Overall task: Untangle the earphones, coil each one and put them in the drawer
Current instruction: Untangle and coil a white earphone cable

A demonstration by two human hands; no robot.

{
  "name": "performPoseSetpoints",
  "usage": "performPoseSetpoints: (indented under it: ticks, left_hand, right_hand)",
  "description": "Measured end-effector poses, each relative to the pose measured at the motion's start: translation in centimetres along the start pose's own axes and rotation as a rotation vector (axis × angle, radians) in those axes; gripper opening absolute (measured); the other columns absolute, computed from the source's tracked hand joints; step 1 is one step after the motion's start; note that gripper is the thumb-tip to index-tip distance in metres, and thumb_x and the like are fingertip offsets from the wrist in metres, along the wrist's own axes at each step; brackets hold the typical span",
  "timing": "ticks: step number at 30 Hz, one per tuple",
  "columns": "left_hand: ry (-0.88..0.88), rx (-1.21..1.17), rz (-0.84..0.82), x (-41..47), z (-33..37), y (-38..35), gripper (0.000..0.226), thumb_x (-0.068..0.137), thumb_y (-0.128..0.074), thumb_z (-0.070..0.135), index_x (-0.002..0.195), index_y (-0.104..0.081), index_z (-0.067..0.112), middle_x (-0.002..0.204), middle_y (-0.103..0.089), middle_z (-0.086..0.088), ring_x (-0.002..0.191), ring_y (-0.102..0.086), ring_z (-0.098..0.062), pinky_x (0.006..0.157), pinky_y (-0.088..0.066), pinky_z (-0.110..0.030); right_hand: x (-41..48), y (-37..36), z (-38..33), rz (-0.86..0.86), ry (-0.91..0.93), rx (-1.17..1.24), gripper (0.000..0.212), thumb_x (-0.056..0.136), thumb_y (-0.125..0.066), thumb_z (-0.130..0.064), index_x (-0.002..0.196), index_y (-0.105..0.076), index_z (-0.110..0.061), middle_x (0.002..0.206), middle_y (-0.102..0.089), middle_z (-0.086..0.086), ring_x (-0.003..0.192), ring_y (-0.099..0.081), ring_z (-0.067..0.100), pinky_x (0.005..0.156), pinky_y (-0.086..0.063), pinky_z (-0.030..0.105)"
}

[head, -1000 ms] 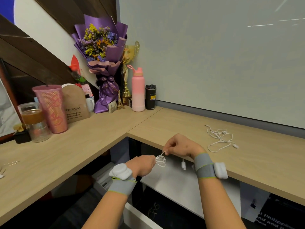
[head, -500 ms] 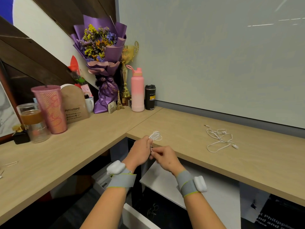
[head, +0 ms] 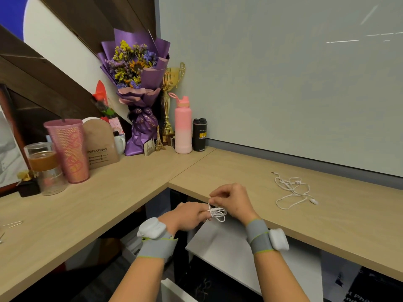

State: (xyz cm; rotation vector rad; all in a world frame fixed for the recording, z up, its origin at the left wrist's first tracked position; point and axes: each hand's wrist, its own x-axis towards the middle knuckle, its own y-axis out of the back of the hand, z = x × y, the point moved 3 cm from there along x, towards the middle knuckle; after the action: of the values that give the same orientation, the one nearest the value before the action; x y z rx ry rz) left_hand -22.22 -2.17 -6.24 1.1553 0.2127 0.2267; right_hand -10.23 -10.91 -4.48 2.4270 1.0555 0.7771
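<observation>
The pale wooden L-shaped desk point(head: 239, 166) wraps round me, and both my hands hang just off its front edge, over the gap below. Down there a white-fronted drawer point(head: 173, 289) seems to stand open, though so little of it shows that I may be misreading it.

My left hand point(head: 185, 216) is curled, its fingers serving as the spool. The thin white earphone cable point(head: 217, 212) is looped round them in a small bundle. My right hand point(head: 233, 199) sits just above the bundle, pinching the free strand between thumb and fingertip.

The second pair of white wired earphones point(head: 292, 190) lies loose on the desk, well off to my right. It is a slack scribble with one earbud point(head: 314, 201) thrown out at the near end and the plug point(head: 273, 172) at the far end.

This cable is next to weightless, limp and a little slick, so I judge the loops will spring open the moment I slacken. The place to hold it is across the bundle's middle, pinching all the loops together. I would never hold it by an earbud or the plug, where the wire joint is weakest.
</observation>
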Motion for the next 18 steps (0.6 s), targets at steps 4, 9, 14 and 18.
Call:
performPoseSetpoints:
  ticks: [4, 9, 14, 18]
  left_hand:
    - [-0.096, -0.441, 0.095, -0.3, -0.2, 0.8, 0.022, 0.102, -0.038, 0.023, 0.089, -0.055, 0.020, 0.077, -0.051, 0.011, 0.068, -0.043, -0.001, 0.069, -0.035, -0.015]
    - [0.057, -0.566, 0.314, 0.7, -1.1, 0.7, 0.034, 0.102, -0.037, 0.025, 0.073, -0.052, 0.022, 0.067, -0.047, 0.008, 0.064, -0.042, -0.008, 0.067, -0.035, -0.024]
    - [0.260, -0.365, 0.394, 0.9, -2.8, -0.1, 0.030, 0.100, -0.037, 0.030, 0.080, -0.059, 0.022, 0.074, -0.058, 0.009, 0.070, -0.051, -0.009, 0.062, -0.034, -0.023]
    - [0.279, -0.351, 0.402, 0.9, -3.0, -0.6, 0.030, 0.100, -0.036, 0.029, 0.082, -0.059, 0.021, 0.081, -0.061, 0.005, 0.078, -0.053, -0.014, 0.069, -0.034, -0.025]
  right_hand:
    - [-0.9, -0.6, 2.3, 0.055, -0.181, 0.440, 0.011, 0.075, -0.074, -0.001, 0.084, -0.072, 0.005, 0.069, -0.068, 0.009, 0.054, -0.057, 0.005, 0.058, -0.048, 0.017]
    - [-2.3, -2.9, 2.5, -0.119, -0.212, 0.514, 0.021, 0.086, -0.061, 0.003, 0.101, -0.071, -0.008, 0.071, -0.066, 0.001, 0.054, -0.056, 0.004, 0.056, -0.046, 0.014]
    - [-2.0, -2.4, 2.2, 0.057, -0.150, 0.386, 0.021, 0.083, -0.064, 0.004, 0.101, -0.072, -0.004, 0.071, -0.066, -0.005, 0.059, -0.061, 0.006, 0.067, -0.049, 0.014]
    - [-2.3, -2.4, 0.5, 0.015, -0.060, 0.489, 0.027, 0.079, -0.067, 0.007, 0.094, -0.072, -0.014, 0.079, -0.071, -0.004, 0.068, -0.063, -0.003, 0.070, -0.048, 0.008]
